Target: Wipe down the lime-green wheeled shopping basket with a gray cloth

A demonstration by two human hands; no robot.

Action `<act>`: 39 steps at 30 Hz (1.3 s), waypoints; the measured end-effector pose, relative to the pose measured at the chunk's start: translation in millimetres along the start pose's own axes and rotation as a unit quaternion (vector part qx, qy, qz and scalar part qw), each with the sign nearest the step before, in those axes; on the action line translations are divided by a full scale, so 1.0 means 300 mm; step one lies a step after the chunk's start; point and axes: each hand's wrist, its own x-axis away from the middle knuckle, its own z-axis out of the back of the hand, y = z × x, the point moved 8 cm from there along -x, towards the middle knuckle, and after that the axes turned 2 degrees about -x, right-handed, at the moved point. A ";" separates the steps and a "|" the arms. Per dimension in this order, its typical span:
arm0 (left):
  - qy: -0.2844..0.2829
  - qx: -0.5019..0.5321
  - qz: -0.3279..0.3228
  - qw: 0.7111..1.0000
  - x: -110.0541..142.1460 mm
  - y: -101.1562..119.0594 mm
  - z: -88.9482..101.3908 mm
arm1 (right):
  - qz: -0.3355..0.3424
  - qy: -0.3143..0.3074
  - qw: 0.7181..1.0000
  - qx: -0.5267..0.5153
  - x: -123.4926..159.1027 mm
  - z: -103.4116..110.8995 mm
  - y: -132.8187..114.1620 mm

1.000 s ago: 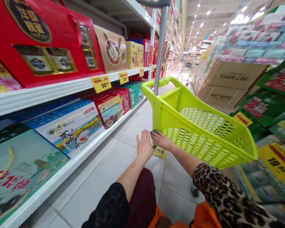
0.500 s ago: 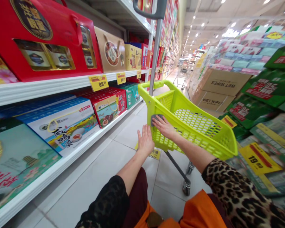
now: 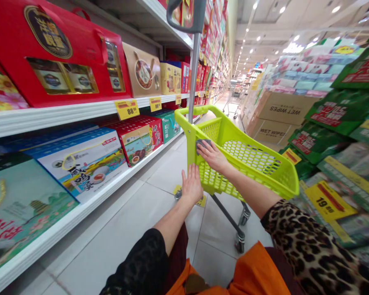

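A lime-green plastic shopping cart [image 3: 249, 167] stands in front of me, its side turned toward me. My right hand [image 3: 212, 156] presses a dark grey cloth [image 3: 203, 143] against the upper part of the cart's near corner; the fingers cover much of the cloth. Lower down, my left hand [image 3: 192, 184] rests with its fingers spread against the same corner, and nothing is in it. A grey pole [image 3: 194, 73] with a dark handle [image 3: 187, 25] rises from the cart's left end. The basket shows no goods.
Shelves [image 3: 101, 104] with gift boxes line the left side, close to the cart. On the right stand stacked green packs [image 3: 335, 110] and wet wipes cartons [image 3: 272, 131]. A caster wheel [image 3: 239, 242] rests on the tiled floor. Another cart [image 3: 233, 98] stands farther down the aisle.
My right hand and the grey cloth have slid slightly up along the cart's corner. My left hand stays against the cart. The view has shifted a little.
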 end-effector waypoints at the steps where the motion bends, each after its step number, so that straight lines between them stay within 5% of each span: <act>1: 0.001 0.001 -0.002 1.000 0.001 0.007 0.001 | 0.002 -0.009 1.000 -0.001 0.017 -0.020 -0.013; 9: -0.002 -0.016 -0.013 1.000 0.058 0.011 -0.075 | 0.013 -0.046 0.999 0.007 0.235 -0.193 -0.158; 14: -0.027 -0.004 -0.015 1.000 0.072 0.031 -0.121 | 0.002 -0.036 0.999 0.020 0.207 -0.166 -0.123; 22: -0.022 -0.030 -0.014 0.999 0.043 0.018 -0.108 | 0.084 -0.011 0.996 0.036 0.103 -0.175 -0.121; 33: -0.047 -0.049 0.000 0.998 0.087 -0.037 -0.143 | 0.105 -0.054 0.993 -0.027 0.332 -0.368 -0.243; 36: -0.047 -0.049 -0.005 0.998 0.090 -0.026 -0.144 | 0.115 -0.066 0.990 -0.045 0.372 -0.359 -0.251; 39: -0.038 -0.039 -0.011 0.998 0.081 -0.004 -0.139 | 0.100 -0.040 0.993 -0.045 0.333 -0.270 -0.206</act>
